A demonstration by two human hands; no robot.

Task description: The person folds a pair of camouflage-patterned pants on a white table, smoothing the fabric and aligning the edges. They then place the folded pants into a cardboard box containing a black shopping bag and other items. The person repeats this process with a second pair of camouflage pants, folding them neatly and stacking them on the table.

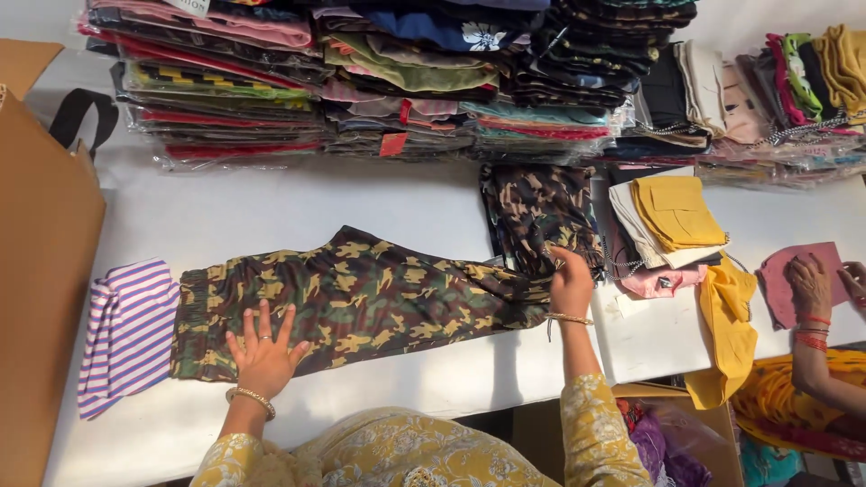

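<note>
A pair of camouflage trousers (361,298) lies flat across the white table (225,216). My left hand (263,353) presses flat, fingers spread, on the waistband end near the table's front edge. My right hand (570,281) grips the leg end of the trousers, next to a second camouflage garment (537,212) lying behind it. A purple and white striped garment (126,334) lies folded to the left of the trousers, touching the waistband.
Stacks of bagged folded clothes (361,81) line the back of the table. Yellow cloth (677,212) and pale garments lie at right. Another person's hands (812,289) rest on a pink piece. A brown cardboard box (41,271) stands at left.
</note>
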